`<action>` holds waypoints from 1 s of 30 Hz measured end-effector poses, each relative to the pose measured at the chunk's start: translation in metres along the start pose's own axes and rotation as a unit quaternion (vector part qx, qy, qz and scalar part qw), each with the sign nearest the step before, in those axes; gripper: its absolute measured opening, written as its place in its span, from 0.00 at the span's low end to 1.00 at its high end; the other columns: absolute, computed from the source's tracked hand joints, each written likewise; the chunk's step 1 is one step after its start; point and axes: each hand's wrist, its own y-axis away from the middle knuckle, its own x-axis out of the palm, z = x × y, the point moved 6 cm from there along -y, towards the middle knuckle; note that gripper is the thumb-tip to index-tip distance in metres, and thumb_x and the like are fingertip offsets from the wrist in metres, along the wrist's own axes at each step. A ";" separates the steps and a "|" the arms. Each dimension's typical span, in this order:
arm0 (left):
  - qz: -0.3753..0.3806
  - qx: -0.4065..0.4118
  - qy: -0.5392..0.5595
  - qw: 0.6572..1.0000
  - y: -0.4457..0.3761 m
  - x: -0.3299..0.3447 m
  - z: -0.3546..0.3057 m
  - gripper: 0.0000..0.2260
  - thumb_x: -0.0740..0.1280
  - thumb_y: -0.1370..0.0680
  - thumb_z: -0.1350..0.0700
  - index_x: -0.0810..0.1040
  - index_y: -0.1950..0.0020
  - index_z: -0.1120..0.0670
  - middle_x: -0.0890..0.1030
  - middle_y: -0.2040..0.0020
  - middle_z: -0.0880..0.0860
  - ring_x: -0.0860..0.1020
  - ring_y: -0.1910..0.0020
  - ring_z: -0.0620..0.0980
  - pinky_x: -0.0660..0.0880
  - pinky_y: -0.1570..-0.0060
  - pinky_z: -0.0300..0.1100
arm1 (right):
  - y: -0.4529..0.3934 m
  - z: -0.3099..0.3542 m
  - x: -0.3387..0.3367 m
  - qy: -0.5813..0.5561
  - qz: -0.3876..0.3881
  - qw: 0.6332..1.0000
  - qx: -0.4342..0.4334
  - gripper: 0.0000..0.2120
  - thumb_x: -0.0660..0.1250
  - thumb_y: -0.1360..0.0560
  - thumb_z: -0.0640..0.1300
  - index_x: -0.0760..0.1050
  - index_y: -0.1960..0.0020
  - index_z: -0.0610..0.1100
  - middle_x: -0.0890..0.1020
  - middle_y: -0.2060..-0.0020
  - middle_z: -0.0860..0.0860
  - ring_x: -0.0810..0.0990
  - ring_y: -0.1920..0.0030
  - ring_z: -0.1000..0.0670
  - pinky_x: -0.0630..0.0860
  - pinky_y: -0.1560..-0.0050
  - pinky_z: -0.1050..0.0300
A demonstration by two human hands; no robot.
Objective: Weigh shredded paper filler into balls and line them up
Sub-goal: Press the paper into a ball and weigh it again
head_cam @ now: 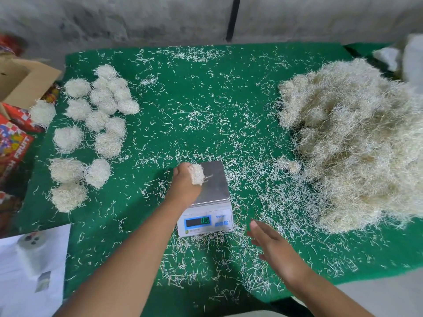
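left hand [185, 177]: fingers curled round paper wad [197, 174], over left edge of scale [214, 179]
right hand [272, 241]: fingers spread, holding nothing; right of scale
key relation: finished balls [96, 124] lie well left of wad; left hand nearer

packing workshop | bare concrete wall [137, 17] | green felt table [229, 92] | cardboard boxes [20, 81]
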 end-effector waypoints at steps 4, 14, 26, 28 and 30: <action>0.034 0.047 -0.043 0.997 -0.009 0.020 0.005 0.42 0.73 0.25 0.66 0.56 0.16 0.50 0.71 0.27 0.57 0.76 0.38 0.52 0.76 0.43 0.45 | -0.001 -0.007 -0.004 -0.010 0.004 1.000 0.005 0.42 0.56 0.30 0.78 0.65 0.21 0.59 0.75 0.25 0.56 0.73 0.26 0.50 0.67 0.22 0.39; -0.153 0.043 -0.001 0.987 0.033 -0.032 0.055 0.24 0.76 0.24 0.60 0.78 0.29 0.51 0.80 0.34 0.52 0.79 0.36 0.52 0.75 0.36 0.50 | -0.003 -0.010 -0.021 -0.013 -0.006 1.000 0.019 0.44 0.57 0.33 0.82 0.68 0.24 0.60 0.81 0.35 0.61 0.78 0.32 0.54 0.70 0.24 0.40; -0.251 0.005 0.060 0.966 0.089 -0.046 0.085 0.11 0.70 0.21 0.65 0.83 0.42 0.53 0.85 0.47 0.49 0.83 0.48 0.50 0.78 0.41 0.49 | -0.009 0.000 -0.021 0.004 0.002 1.000 -0.001 0.22 0.61 0.30 0.76 0.73 0.40 0.69 0.81 0.33 0.58 0.79 0.32 0.51 0.72 0.26 0.39; -0.248 -0.003 0.071 0.966 0.091 -0.044 0.085 0.11 0.70 0.21 0.65 0.83 0.43 0.52 0.85 0.48 0.48 0.83 0.48 0.49 0.78 0.41 0.47 | -0.008 0.001 -0.021 0.007 0.002 1.000 -0.003 0.20 0.61 0.30 0.75 0.73 0.42 0.69 0.81 0.33 0.58 0.79 0.33 0.51 0.72 0.26 0.39; -0.246 -0.006 0.075 0.966 0.092 -0.044 0.084 0.11 0.70 0.21 0.66 0.83 0.42 0.53 0.85 0.48 0.49 0.83 0.48 0.49 0.78 0.40 0.47 | -0.007 0.002 -0.021 0.006 0.000 1.000 -0.006 0.17 0.62 0.27 0.73 0.73 0.42 0.69 0.81 0.33 0.58 0.79 0.33 0.50 0.72 0.26 0.39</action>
